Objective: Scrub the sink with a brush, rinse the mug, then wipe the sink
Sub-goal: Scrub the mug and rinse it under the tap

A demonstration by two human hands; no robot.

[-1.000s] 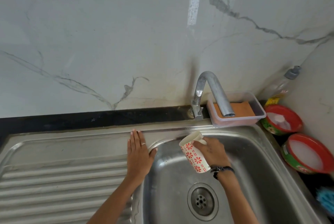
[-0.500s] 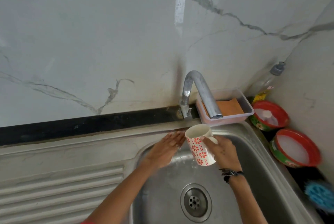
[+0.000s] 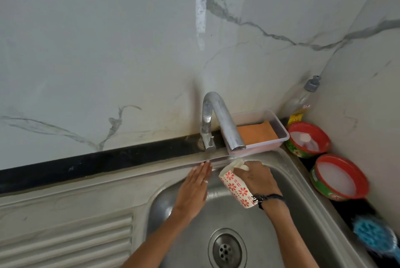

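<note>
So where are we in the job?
Scrubbing looks over: the blue brush lies on the counter. In hand: the right hand tilts the mug under the tap; the left hand is flat. Left: wiping the sink.

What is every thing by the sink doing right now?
mug: tilted under the spout, gripped by right hand
left hand: flat, fingers straight, at the basin's back edge
tap: water flow unclear
clear tray: holds orange sponge
blue brush: lying unused
</note>
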